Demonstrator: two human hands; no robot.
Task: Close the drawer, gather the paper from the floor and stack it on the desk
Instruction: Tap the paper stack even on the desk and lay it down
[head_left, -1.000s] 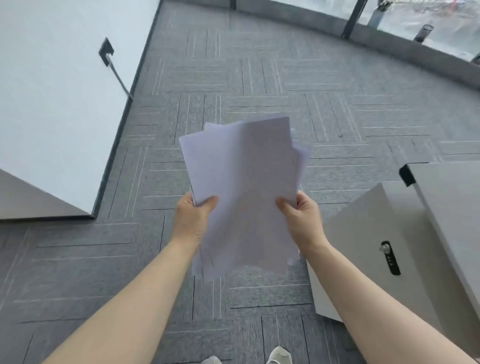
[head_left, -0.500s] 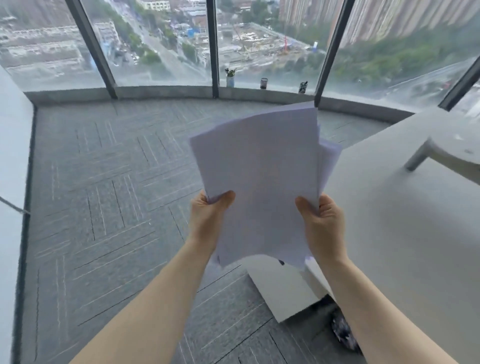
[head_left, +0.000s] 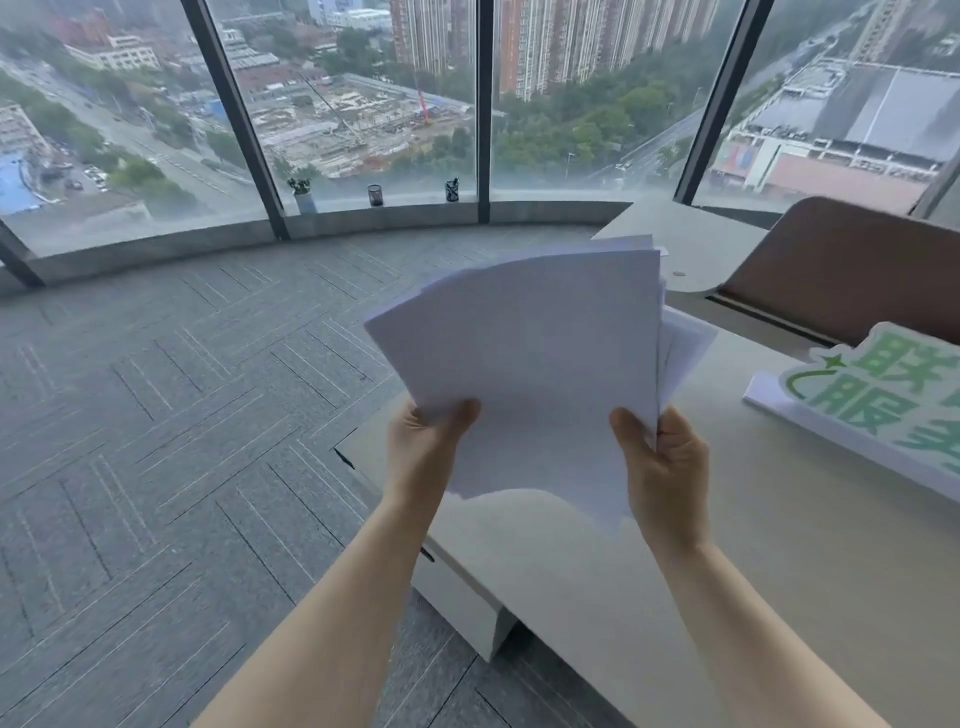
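A loose, uneven stack of white paper (head_left: 535, 364) is held up in the air in front of me, over the near left part of the pale desk (head_left: 779, 545). My left hand (head_left: 426, 452) grips its lower left edge, thumb on top. My right hand (head_left: 662, 462) grips its lower right edge the same way. The sheets fan out unevenly at the top and right. Below the desk's left edge the top of a white drawer cabinet (head_left: 457, 597) shows; its drawer front is hidden from here.
A white foam sign with green characters (head_left: 872, 405) lies on the desk at the right. Behind it stands a brown divider panel (head_left: 841, 270). Grey carpet (head_left: 156, 441) fills the left. Small pots and pen cups (head_left: 375, 195) stand on the window sill.
My view has risen from the floor and swung right to the desk. Both hands kept hold of the paper and carried it over the desk's edge.
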